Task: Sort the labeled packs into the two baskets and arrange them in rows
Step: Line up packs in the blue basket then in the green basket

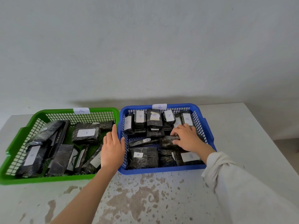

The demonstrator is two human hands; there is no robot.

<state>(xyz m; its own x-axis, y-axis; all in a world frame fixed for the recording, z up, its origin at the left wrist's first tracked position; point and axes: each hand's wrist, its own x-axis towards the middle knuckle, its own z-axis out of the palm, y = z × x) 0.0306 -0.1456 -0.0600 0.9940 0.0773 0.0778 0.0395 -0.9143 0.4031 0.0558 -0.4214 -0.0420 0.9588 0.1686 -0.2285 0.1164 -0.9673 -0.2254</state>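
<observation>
Two plastic baskets sat side by side on a mottled white counter [145, 201], their inner walls touching. The green basket [48, 179] on the left carried a paper tag marked A [81, 110] on its far rim. The blue basket [161, 169] on the right carried a tag marked B [159, 107].

The labeled packs, black-wrapped with white stickers, were all inside the baskets. In the green one they lay loosely at mixed angles. One A pack [85, 134] lay flat near the far right, and others leaned on edge along the front. In the blue one a row of B packs [154, 119] stood upright against the far wall. A large B pack [142, 157] lay flat at the front left and another B pack [189, 157] at the front right.

The hands were apart. The left hand [111, 149] rested against the blue basket's left wall with straight fingers, its thumb splayed over the rim, holding nothing. The right hand [186, 138], coming from a pale sleeve [226, 178], reached into the middle of the blue basket. Its fingers were curled around the middle pack [167, 142], which lay between the back row and the front packs.
</observation>
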